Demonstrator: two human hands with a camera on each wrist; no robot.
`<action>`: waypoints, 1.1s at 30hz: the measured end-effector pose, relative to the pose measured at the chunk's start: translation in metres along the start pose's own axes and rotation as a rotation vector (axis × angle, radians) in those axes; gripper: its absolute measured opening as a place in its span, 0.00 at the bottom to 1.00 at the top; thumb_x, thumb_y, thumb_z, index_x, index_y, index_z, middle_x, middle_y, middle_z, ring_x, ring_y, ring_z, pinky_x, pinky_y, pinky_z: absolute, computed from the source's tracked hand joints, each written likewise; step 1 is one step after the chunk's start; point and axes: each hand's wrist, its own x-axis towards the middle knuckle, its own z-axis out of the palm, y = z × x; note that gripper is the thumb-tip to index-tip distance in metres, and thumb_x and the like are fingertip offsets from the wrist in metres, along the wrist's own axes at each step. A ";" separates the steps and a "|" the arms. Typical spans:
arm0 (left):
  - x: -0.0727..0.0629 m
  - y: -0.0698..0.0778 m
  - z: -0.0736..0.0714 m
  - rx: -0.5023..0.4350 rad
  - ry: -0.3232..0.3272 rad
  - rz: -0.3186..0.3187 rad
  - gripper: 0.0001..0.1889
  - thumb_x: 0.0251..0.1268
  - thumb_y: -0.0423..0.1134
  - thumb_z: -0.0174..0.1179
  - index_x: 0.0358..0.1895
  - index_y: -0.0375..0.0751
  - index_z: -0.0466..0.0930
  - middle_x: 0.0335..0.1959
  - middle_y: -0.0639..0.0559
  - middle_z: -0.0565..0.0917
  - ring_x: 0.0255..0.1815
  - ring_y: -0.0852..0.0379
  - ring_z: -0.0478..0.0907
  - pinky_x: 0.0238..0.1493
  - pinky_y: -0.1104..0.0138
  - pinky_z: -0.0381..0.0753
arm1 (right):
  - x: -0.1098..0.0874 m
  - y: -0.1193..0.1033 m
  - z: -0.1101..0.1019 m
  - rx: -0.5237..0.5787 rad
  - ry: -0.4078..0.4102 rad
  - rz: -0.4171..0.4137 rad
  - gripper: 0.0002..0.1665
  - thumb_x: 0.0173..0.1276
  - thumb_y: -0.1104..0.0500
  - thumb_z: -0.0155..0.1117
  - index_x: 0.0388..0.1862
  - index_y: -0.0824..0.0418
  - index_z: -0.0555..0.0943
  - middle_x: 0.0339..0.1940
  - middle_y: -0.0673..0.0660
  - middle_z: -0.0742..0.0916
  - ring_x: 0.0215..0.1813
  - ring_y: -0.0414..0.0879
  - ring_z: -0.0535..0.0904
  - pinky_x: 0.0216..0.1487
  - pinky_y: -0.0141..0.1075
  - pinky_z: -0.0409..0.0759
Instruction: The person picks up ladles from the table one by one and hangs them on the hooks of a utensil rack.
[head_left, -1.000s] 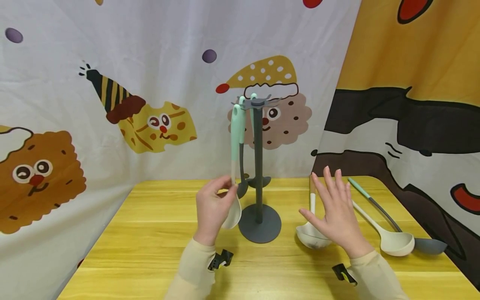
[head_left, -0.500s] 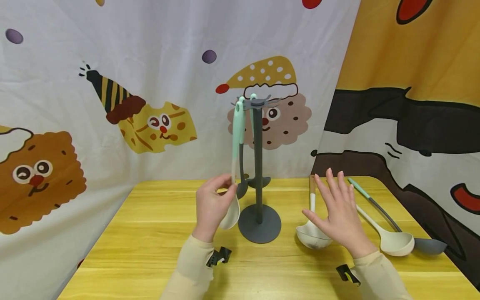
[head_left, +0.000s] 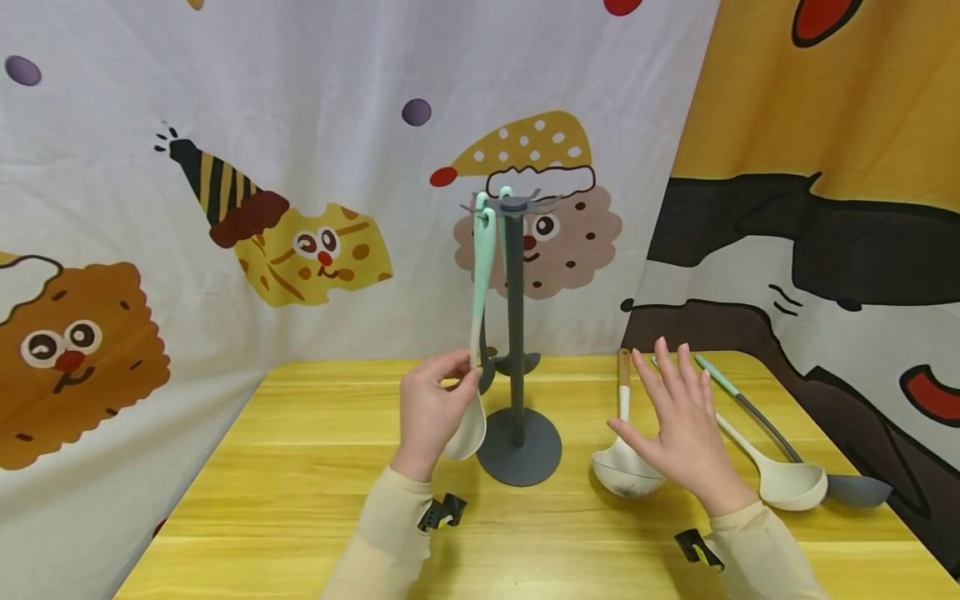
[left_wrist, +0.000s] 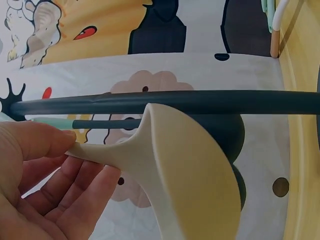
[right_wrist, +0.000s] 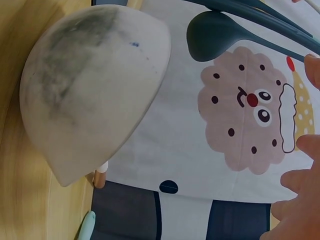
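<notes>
My left hand pinches the thin neck of a white ladle with a mint handle, holding it upright. Its handle hole is right by the hook ends of a dark grey utensil stand. In the left wrist view the ladle's bowl overlaps the stand's pole. Dark utensils with mint handles hang behind; one is a ladle. To the right of the stand my right hand has its fingers spread and holds nothing. Beside it lies a white ladle with a wooden handle tip, its bowl stained grey underneath.
Farther right on the wooden table lie another white ladle and a dark grey utensil with a mint handle, near the edge. A cartoon-printed curtain hangs behind the table.
The top of the held ladle has shifted right, from left of the hanging handle to in front of it. My left hand has moved slightly right; my right hand has drifted a little right, still spread.
</notes>
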 end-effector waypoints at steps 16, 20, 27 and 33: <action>-0.003 -0.001 0.006 0.024 -0.011 -0.062 0.16 0.57 0.32 0.71 0.50 0.35 0.85 0.39 0.46 0.87 0.39 0.51 0.85 0.38 0.61 0.86 | 0.002 0.013 -0.002 0.011 -0.086 0.044 0.54 0.64 0.41 0.69 0.81 0.55 0.54 0.80 0.66 0.52 0.80 0.64 0.37 0.72 0.65 0.33; -0.006 -0.001 0.001 0.114 0.001 -0.031 0.24 0.59 0.37 0.70 0.59 0.34 0.80 0.51 0.42 0.84 0.49 0.47 0.81 0.47 0.58 0.84 | 0.003 0.018 -0.003 0.013 -0.105 0.064 0.54 0.64 0.41 0.69 0.81 0.56 0.53 0.80 0.67 0.52 0.80 0.64 0.37 0.71 0.68 0.34; -0.010 -0.003 -0.007 0.227 -0.060 -0.004 0.38 0.64 0.50 0.65 0.75 0.40 0.63 0.72 0.43 0.68 0.70 0.41 0.65 0.69 0.45 0.60 | 0.001 0.025 -0.004 0.023 -0.149 0.113 0.54 0.65 0.42 0.68 0.81 0.57 0.51 0.80 0.68 0.51 0.80 0.64 0.35 0.71 0.69 0.34; -0.013 -0.004 -0.008 0.219 -0.109 0.023 0.43 0.66 0.54 0.61 0.78 0.40 0.54 0.78 0.45 0.57 0.77 0.43 0.54 0.73 0.43 0.50 | 0.002 0.028 -0.004 0.033 -0.184 0.141 0.54 0.66 0.42 0.67 0.81 0.58 0.52 0.79 0.69 0.51 0.79 0.65 0.35 0.71 0.68 0.32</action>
